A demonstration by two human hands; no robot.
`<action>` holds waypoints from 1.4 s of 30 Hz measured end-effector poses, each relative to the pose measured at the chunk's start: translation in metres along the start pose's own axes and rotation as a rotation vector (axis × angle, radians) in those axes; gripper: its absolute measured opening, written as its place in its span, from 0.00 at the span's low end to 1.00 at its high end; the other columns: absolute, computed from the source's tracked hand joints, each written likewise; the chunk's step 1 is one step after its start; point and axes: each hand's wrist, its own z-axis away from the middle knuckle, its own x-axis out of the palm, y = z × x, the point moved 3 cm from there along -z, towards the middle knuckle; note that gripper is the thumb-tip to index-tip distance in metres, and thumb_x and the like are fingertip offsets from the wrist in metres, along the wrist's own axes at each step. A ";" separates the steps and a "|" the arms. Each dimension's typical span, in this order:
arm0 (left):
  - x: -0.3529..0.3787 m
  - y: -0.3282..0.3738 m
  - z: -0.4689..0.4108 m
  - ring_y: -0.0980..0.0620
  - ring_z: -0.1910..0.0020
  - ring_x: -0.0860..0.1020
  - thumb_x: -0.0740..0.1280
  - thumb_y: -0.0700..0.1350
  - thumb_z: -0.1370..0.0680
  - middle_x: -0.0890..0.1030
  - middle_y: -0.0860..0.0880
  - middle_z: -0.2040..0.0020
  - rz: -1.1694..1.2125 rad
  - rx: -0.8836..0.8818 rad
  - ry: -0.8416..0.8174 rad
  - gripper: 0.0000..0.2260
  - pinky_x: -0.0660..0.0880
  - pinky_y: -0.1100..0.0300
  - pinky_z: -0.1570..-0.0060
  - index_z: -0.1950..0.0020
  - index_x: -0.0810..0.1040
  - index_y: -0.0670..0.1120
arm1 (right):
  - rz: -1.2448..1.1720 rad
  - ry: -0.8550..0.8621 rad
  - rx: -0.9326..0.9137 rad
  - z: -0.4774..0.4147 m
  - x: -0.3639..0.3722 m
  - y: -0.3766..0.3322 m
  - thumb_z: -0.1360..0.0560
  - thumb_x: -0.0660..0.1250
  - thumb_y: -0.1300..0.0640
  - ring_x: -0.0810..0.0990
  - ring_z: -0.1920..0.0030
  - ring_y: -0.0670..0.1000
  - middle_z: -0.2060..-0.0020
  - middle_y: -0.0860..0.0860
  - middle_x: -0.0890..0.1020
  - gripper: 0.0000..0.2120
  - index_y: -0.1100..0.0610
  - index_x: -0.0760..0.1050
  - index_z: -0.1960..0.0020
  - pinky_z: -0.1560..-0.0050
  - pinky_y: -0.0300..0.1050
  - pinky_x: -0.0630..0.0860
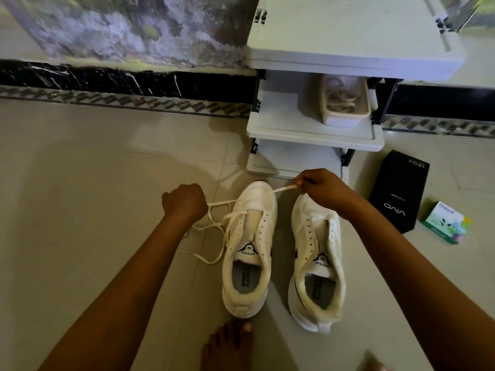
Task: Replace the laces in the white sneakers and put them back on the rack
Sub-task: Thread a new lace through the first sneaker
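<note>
Tiled floor [93,170] | lace [284,188]: left hand [184,202], right hand [324,188] grip ends | sneaker [249,250] between

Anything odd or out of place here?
Nothing spilled or damaged. Right sneaker has bare eyelets; left sneaker is threaded only near the toe, its lace trailing loose on the floor. A black box and a green box lie beside the rack.

— Where does the lace [281,189] run?
— Through the front eyelets of the left sneaker [249,250]. The left grip [184,202] holds one end and the right grip [320,188] pinches the other.
— And the right sneaker [316,263]?
— Beside it on the floor [107,183], near the rack [308,135].
</note>
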 end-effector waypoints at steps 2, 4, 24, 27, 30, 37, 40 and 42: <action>-0.001 0.008 0.006 0.46 0.43 0.76 0.64 0.43 0.24 0.79 0.47 0.44 -0.213 0.021 0.047 0.10 0.62 0.53 0.36 0.44 0.78 0.47 | -0.059 -0.053 -0.030 0.003 0.008 -0.004 0.22 0.58 0.67 0.73 0.60 0.43 0.61 0.47 0.77 0.12 0.59 0.79 0.46 0.58 0.35 0.68; 0.002 0.015 0.008 0.47 0.37 0.73 0.65 0.46 0.23 0.77 0.48 0.37 -0.172 0.170 0.052 0.16 0.59 0.52 0.32 0.35 0.74 0.50 | -0.130 -0.085 -0.049 0.004 0.016 -0.006 0.23 0.60 0.68 0.76 0.59 0.40 0.59 0.48 0.81 0.13 0.58 0.79 0.45 0.54 0.34 0.70; -0.008 0.060 0.036 0.53 0.50 0.78 0.69 0.44 0.25 0.81 0.50 0.48 0.536 0.619 0.090 0.12 0.75 0.58 0.49 0.42 0.80 0.50 | -0.512 -0.111 0.099 0.006 0.038 -0.011 0.25 0.65 0.68 0.80 0.69 0.42 0.63 0.52 0.83 0.15 0.62 0.74 0.39 0.64 0.33 0.78; -0.008 0.069 0.041 0.53 0.50 0.78 0.69 0.46 0.25 0.82 0.51 0.47 0.564 0.727 0.115 0.11 0.74 0.60 0.51 0.43 0.80 0.50 | -0.529 -0.068 0.113 0.006 0.040 -0.013 0.27 0.69 0.64 0.80 0.71 0.42 0.65 0.51 0.82 0.20 0.58 0.71 0.35 0.66 0.33 0.78; -0.005 0.071 0.042 0.52 0.56 0.79 0.67 0.45 0.25 0.83 0.51 0.54 0.552 0.739 0.201 0.07 0.77 0.54 0.54 0.49 0.83 0.49 | -0.548 -0.020 0.124 0.006 0.042 -0.010 0.28 0.71 0.60 0.81 0.68 0.45 0.63 0.53 0.83 0.22 0.58 0.72 0.36 0.64 0.34 0.78; 0.012 0.059 0.035 0.53 0.58 0.76 0.70 0.43 0.26 0.81 0.49 0.56 0.544 0.501 0.238 0.03 0.73 0.58 0.56 0.55 0.83 0.48 | 0.062 -0.087 0.169 0.013 0.082 0.002 0.33 0.73 0.42 0.76 0.44 0.53 0.41 0.53 0.75 0.35 0.55 0.65 0.34 0.48 0.44 0.74; 0.028 0.061 0.041 0.53 0.59 0.76 0.68 0.42 0.25 0.82 0.48 0.55 0.505 0.445 0.177 0.04 0.69 0.62 0.58 0.56 0.83 0.47 | 0.078 -0.055 0.189 0.016 0.096 0.004 0.33 0.73 0.42 0.75 0.42 0.54 0.40 0.55 0.74 0.37 0.58 0.62 0.32 0.49 0.44 0.74; 0.034 0.062 0.045 0.50 0.57 0.78 0.67 0.42 0.25 0.83 0.47 0.55 0.470 0.431 0.174 0.06 0.67 0.63 0.59 0.54 0.83 0.46 | 0.035 -0.016 0.216 0.015 0.093 0.005 0.30 0.71 0.44 0.76 0.43 0.54 0.41 0.55 0.75 0.32 0.59 0.65 0.34 0.51 0.42 0.72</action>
